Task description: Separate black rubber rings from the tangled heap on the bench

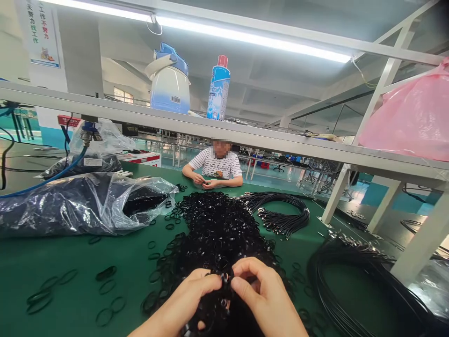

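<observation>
A big heap of thin black rings (217,224) spreads down the middle of the green tabletop. Over its near end, my left hand (192,292) is closed, thumb and fingers pinching a few black rings (225,277). From the other side, my right hand (261,290) grips the same small bunch between thumb and bent fingers. The two hands almost touch. How many rings are between the fingers is hard to make out, as they blend into the dark heap behind.
Loose rings (40,299) lie at the left. A clear bag (80,203) of black parts stands behind them. Coiled black cables (287,210) lie right, with a larger coil (326,281) nearer. A shelf (245,131) crosses above. A person (217,168) sits opposite, handling small black pieces.
</observation>
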Motion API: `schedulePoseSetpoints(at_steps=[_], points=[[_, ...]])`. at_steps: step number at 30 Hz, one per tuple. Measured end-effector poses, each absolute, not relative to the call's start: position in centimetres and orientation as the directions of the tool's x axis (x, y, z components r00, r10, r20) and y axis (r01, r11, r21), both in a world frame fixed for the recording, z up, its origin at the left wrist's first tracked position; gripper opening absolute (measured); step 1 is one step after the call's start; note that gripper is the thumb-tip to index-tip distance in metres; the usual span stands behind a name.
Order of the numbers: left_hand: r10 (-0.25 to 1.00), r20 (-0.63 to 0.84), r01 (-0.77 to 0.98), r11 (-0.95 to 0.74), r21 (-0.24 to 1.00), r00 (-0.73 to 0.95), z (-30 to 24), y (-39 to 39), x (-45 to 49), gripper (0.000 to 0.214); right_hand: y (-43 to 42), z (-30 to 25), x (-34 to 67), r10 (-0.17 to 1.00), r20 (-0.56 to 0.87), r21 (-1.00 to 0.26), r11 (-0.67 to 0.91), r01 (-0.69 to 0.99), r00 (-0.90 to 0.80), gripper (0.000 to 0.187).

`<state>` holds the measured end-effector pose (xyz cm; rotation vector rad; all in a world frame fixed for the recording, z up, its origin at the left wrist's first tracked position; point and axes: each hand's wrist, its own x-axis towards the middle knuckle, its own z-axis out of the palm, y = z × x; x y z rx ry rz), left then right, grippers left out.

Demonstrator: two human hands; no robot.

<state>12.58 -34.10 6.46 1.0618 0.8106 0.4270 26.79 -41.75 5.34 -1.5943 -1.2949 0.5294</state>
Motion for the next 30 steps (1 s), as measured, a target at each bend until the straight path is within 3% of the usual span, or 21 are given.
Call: schedulePoseSetpoints(at_steps=[3, 9, 14, 20, 30], points=[[0.669, -0.381, 0.108, 0.413, 0.904, 0.638, 6.6, -34.1, 12.6, 0.023, -41.6, 5.1, 26.8, 0.897, 0.211, -0.912, 0.037, 0.409, 0.388, 0.007], [0.682, -0.222, 0.044, 0.269, 0.962, 0.697, 6.6, -33.8, 12.5, 0.023, -41.2, 4.9, 27.5, 0.914, 0.12, -0.991, 0.089, 0.097, 0.387, 0.016], [0.756, -0.188, 0.016, 0.229, 0.973, 0.627, 5.8, -32.9, 12.4, 0.025, -41.4, 5.5, 28.1, 0.882, 0.143, -0.989, 0.11, 0.099, 0.449, 0.019], [0.677, -0.168, 0.024, 0.217, 0.976, 0.716, 5.6, -32.9, 12.6, 0.035, -41.6, 5.8, 27.9, 0.925, 0.062, -0.998, 0.057, 0.023, 0.374, 0.023], [0.69, -0.065, 0.076, 0.014, 0.997, 0.721, 6.0, -33.4, 12.2, 0.031, -41.7, 5.6, 27.4, 0.957, 0.075, -0.996, 0.083, -0.016, 0.281, 0.026]])
